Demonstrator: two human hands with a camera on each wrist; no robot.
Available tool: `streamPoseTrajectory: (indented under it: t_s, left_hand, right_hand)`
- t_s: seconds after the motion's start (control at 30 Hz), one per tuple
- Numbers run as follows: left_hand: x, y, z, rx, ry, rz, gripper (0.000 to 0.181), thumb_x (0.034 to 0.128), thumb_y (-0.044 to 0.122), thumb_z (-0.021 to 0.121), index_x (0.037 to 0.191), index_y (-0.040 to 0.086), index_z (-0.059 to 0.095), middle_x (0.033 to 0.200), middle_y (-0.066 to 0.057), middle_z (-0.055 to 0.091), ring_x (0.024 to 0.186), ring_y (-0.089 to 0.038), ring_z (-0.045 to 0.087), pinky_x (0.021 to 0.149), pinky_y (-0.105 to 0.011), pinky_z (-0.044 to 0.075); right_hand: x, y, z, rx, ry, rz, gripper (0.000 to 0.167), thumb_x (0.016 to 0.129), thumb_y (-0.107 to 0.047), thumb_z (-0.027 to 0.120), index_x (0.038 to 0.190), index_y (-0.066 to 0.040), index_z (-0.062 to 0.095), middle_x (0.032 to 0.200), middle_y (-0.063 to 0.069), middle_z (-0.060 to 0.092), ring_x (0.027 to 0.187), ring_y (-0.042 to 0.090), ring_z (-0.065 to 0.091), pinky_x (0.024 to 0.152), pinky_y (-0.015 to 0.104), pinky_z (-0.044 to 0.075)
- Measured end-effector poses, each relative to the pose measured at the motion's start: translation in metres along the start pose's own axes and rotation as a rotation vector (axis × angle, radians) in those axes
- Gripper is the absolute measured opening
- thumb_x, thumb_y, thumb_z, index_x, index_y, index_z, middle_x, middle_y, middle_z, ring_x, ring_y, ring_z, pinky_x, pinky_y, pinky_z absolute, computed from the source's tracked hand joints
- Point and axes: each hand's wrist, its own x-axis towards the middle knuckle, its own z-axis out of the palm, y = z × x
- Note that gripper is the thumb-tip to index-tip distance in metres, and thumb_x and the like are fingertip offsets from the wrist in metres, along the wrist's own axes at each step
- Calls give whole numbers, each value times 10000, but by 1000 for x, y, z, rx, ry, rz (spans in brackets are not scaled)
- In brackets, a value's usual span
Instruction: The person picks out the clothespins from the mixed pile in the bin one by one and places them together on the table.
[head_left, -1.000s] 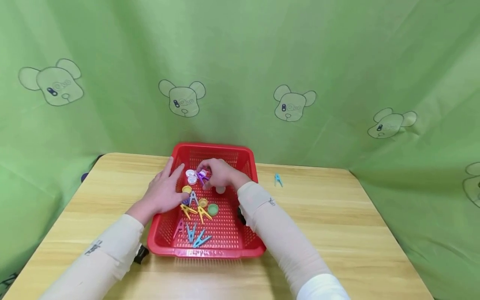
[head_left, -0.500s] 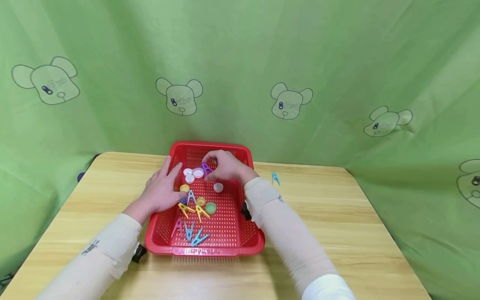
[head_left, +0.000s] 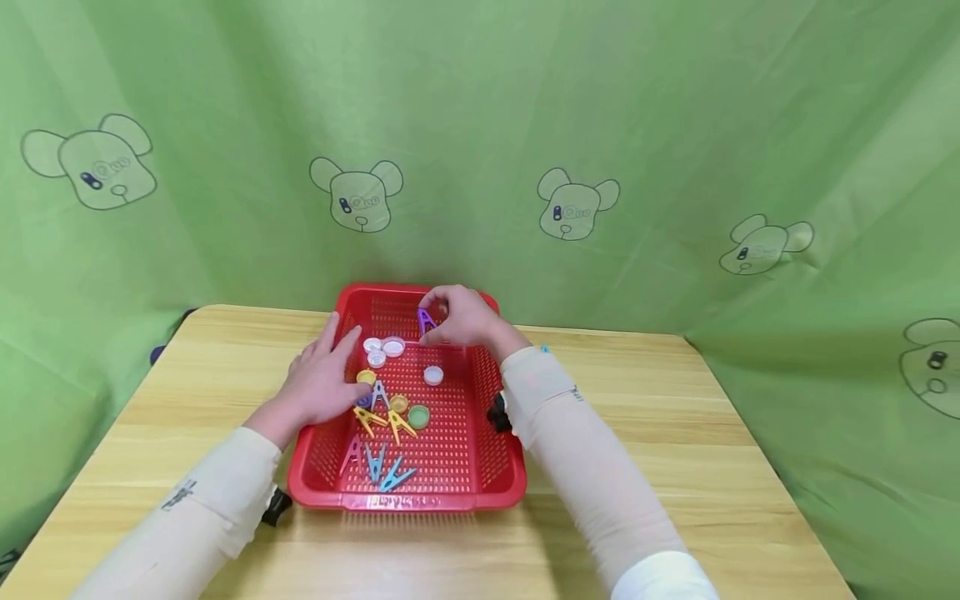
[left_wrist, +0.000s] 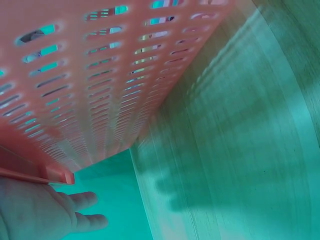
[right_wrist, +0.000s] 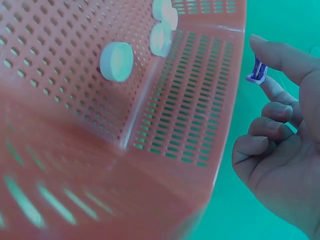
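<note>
My right hand [head_left: 467, 318] pinches a purple clothespin [head_left: 425, 322] over the far part of the red plastic basket [head_left: 480, 502]. In the right wrist view, thumb and forefinger hold the purple clothespin [right_wrist: 259, 71] beyond the basket rim; the other fingers are curled. My left hand [head_left: 318, 379] rests across the left rim, fingers fairly straight, thumb inside. Near that thumb lie a pale clothespin [head_left: 379, 395], a yellow bottle cap [head_left: 366, 377] and a blue cap, partly covered. White caps [head_left: 393, 347] lie farther back, with a lone white cap [head_left: 432, 376] to their right.
Toward the basket's front lie yellow clothespins [head_left: 400, 425], a pink clothespin [head_left: 352, 455], blue clothespins [head_left: 395, 477] and a green cap [head_left: 418, 417]. On the wooden table [head_left: 637, 417], another blue clothespin [head_left: 545, 349] is mostly hidden behind my right sleeve. A green curtain hangs behind.
My right hand has carried the purple clothespin up and to the right, away from the white caps. My left hand has stayed on the basket's left rim.
</note>
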Motion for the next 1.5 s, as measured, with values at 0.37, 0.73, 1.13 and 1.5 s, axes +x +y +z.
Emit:
streamPoseTrajectory:
  t_s: [0.37,0.73,1.13,1.5]
  left_hand:
    - [0,-1,-2,-11,1,0,947,849,310,728,1604,92,197,1651,-143,-124,1423,-543,113,1103,-726,142]
    - [-1,0,-3,-6,-2,6,948,852,314,727,1602,83,196,1648,-157,-122,1418,-555,112,1104,-725,133]
    - [-1,1,-2,-9,-5,2,953,850,316,730,1604,89,192,1647,-151,-133,1420,-554,104,1102,-726,140]
    - [-2,3,-2,6,-14,13,946,851,323,719,1599,71,197,1643,-164,-141,1404,-577,125,1110,-719,112]
  right_hand:
    - [-3,8,-21,76,41,16,489,750,-123,888,1180,-91,658,1029,198,598,855,220,505,699,318,477]
    - [-16,31,-37,98,69,36,504,738,-85,884,1185,-56,653,1032,145,612,878,227,532,743,330,506]
    - [-32,53,-48,133,106,107,527,713,-71,884,1189,-85,657,1038,143,575,912,242,486,756,340,467]
    - [-47,73,-60,159,144,159,580,695,-85,888,1223,-96,648,1268,175,553,1185,384,477,1011,506,418]
